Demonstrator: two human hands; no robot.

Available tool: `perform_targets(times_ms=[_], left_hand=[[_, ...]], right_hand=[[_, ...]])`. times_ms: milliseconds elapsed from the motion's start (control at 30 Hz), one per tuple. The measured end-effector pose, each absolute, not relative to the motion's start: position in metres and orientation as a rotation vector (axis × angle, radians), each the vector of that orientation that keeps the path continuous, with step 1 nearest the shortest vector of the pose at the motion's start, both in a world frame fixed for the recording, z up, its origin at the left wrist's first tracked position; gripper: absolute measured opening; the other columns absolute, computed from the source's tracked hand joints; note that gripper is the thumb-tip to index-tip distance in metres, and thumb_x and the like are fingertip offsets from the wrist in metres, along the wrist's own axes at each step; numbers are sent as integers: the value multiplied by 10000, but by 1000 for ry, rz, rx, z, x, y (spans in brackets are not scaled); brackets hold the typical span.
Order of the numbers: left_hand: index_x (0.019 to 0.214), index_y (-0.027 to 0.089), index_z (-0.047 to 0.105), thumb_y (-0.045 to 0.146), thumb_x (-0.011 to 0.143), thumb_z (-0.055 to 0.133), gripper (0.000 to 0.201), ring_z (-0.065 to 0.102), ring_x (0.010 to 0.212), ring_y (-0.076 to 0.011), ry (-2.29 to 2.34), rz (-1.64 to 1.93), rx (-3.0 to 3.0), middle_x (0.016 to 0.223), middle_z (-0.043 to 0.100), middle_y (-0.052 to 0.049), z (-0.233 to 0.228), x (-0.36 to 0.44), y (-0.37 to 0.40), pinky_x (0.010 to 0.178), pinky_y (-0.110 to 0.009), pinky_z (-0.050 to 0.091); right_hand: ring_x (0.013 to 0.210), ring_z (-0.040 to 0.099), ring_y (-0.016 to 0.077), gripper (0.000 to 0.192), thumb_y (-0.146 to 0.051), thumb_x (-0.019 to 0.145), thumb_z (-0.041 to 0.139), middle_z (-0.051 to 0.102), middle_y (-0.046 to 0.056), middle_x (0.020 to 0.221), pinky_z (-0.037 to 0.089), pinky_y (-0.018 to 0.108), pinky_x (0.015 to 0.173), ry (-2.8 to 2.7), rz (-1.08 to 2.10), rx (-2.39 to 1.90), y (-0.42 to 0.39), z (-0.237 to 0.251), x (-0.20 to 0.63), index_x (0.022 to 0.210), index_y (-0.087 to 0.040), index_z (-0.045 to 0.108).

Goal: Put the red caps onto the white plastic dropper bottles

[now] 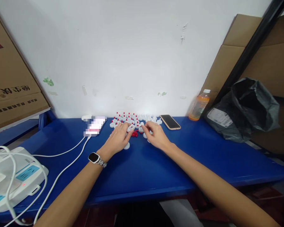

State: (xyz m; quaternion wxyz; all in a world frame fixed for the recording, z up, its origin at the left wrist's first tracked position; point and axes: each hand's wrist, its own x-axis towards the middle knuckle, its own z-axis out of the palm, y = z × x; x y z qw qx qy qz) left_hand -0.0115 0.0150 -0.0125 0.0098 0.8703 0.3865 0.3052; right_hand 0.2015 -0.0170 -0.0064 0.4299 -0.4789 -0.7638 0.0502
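The grip of the left hand point(118, 137) was closed lightly on a small white disc point(131, 127), thumb and forefinger pinching its edge, while the grip of the right hand point(156, 135) was pinched together on another small white piece point(141, 129) just beside it; whether that piece was lifted off the bench could not be told. Both hands rested on the blue bench point(144, 164), near its far edge, at the front of a cluster of white discs with red tips point(132, 118) that lay loose on the surface against the white wall point(132, 47). A small heap of red caps point(135, 134) lay between the two hands, and a single white disc point(127, 145) lay just beside the left hand. The left wrist bore a watch point(94, 157). To the right of the cluster lay a phone point(170, 122), face up, and beyond it stood a bottle point(199, 108) holding orange liquid, capped. A black plastic bag point(248, 107), open at the top, sat further right; its contents could not be seen. A power strip point(16, 176) with white cables point(68, 157) occupied the left end.
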Motion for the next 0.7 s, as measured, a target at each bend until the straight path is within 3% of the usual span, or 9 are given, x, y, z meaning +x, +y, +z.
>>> perform_targets(times_ms=[100, 233, 400, 533, 700], left_hand=[[1101, 181, 508, 431, 1015, 349, 309, 553, 1015, -271, 1183, 992, 2732, 1054, 593, -111, -15, -6, 12, 902, -453, 471], [1121, 183, 512, 424, 1015, 353, 307, 557, 978, -267, 1183, 999, 2739, 1009, 590, -103, -17, 3, 9, 870, -442, 477], [1120, 181, 515, 402, 1019, 356, 291, 547, 995, -262, 1152, 968, 2752, 1033, 587, -104, -15, 9, 4, 886, -442, 470], [1133, 183, 509, 400, 1017, 359, 288, 546, 982, -260, 1137, 950, 2762, 1031, 585, -101, -13, 11, 1, 884, -448, 474], [1133, 187, 517, 399, 1015, 365, 286, 554, 991, -262, 1097, 938, 2783, 1043, 596, -102, -14, 16, 1, 896, -449, 470]], right_hand=[[661, 491, 149, 327, -401, 975, 407, 552, 0, 671, 386, 285, 709, -1830, 161, -1174, -11, -12, 198, 739, -208, 526], [590, 462, 143, 380, -468, 938, 426, 495, -10, 594, 382, 274, 617, -1600, 493, -1012, 16, -7, 191, 682, -210, 538], [503, 366, 126, 396, -407, 894, 424, 377, -16, 507, 323, 277, 535, -1325, 701, -869, 46, 21, 207, 550, -213, 458], [506, 352, 128, 387, -383, 909, 392, 356, -18, 522, 295, 278, 535, -1422, 578, -1007, 18, 28, 243, 560, -217, 412], [512, 452, 148, 300, -445, 939, 435, 528, -15, 563, 252, 288, 568, -2008, 35, -1580, -71, 2, 280, 758, -215, 504]])
